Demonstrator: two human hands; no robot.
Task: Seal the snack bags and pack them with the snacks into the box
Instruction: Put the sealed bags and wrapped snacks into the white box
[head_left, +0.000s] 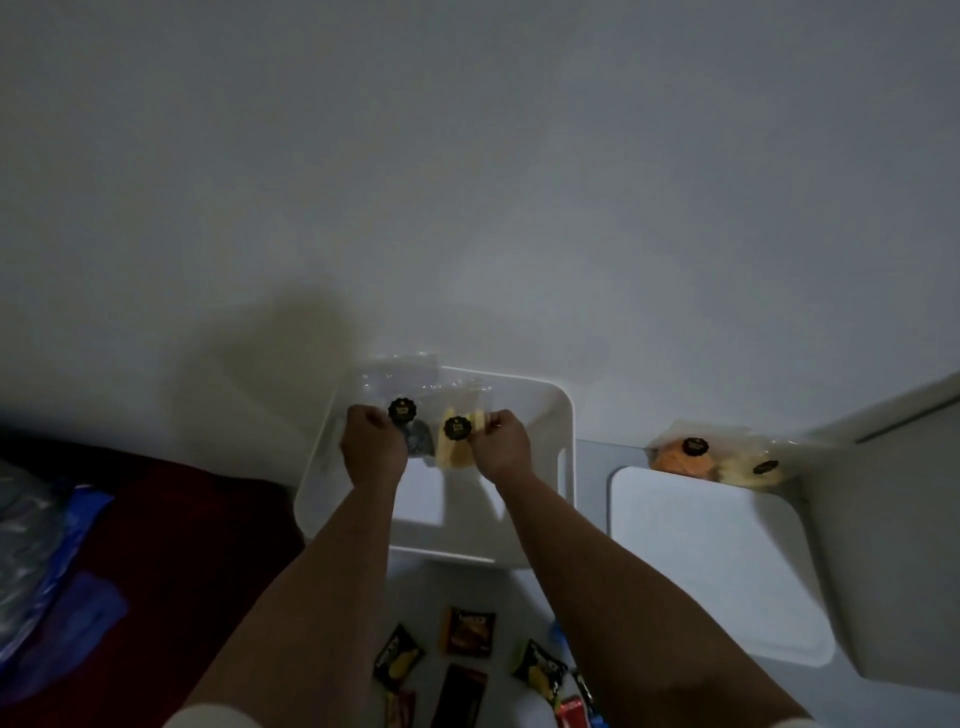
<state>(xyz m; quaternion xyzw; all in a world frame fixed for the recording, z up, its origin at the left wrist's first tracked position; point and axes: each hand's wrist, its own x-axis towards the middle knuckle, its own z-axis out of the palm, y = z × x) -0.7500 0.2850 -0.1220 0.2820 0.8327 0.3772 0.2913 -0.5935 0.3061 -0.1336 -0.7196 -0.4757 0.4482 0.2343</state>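
While a clear snack bag (441, 415) is held over the white box (563, 457), its two sides are pinched by the left hand (371, 441) and right hand (501, 444). A white lid (717, 566) and two more filled bags (717, 460) lie to the right, and wrapped snacks (467, 660) are scattered nearer, between both outstretched forearms.

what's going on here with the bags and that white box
A person holds a clear snack bag over the open white box, left hand and right hand each gripping a side. Another filled bag lies to the right beyond the lid. Small wrapped snacks wait on the floor nearby.
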